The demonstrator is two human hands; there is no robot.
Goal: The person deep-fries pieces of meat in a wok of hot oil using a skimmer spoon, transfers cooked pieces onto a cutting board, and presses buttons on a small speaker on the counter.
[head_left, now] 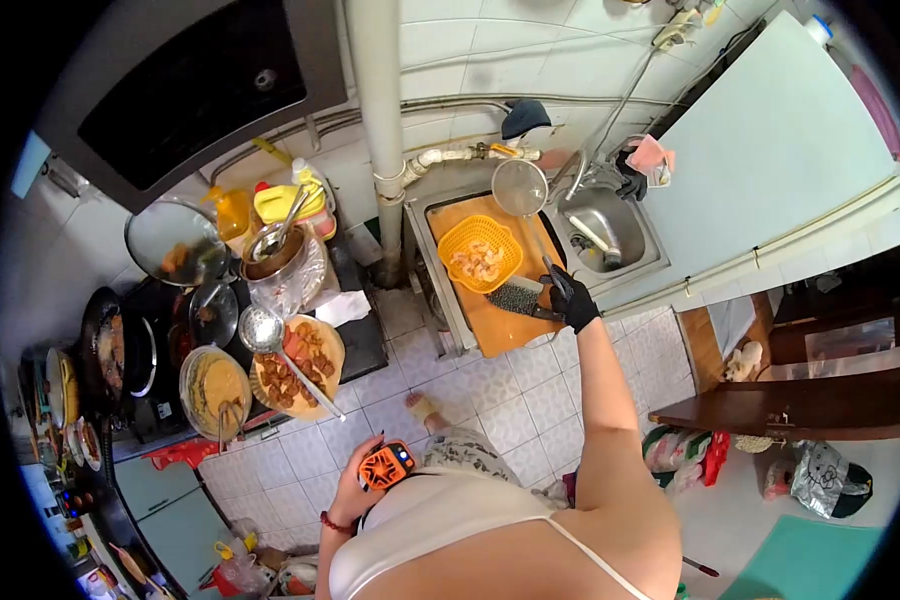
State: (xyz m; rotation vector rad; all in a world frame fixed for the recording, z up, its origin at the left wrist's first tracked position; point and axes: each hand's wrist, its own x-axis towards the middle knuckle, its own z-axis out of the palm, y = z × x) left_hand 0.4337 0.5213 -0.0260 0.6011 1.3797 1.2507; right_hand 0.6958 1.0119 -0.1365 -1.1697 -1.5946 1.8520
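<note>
My right hand [575, 305], in a black glove, is closed around the handle of a round mesh strainer [520, 187] at the cutting board's right side. The strainer's bowl lies towards the wall, beside a yellow plastic basket [510, 236] with pale pinkish food pieces [478, 262] in it. Just left of the glove, a cleaver with a dark, patterned blade [515, 299] rests on the orange-brown cutting board [500, 336]. Bare and held near my waist, my left hand [354, 492] grips a small orange-and-black device with a grille [386, 466].
Right of the board is a metal sink [625, 225] with a faucet [572, 178]. On the left counter stand a plate of browned food [288, 385] with a slotted ladle [262, 330] across it, a bowl of yellowish batter [216, 385] and a wok [110, 340]. A vertical pipe [378, 120] separates the two work areas.
</note>
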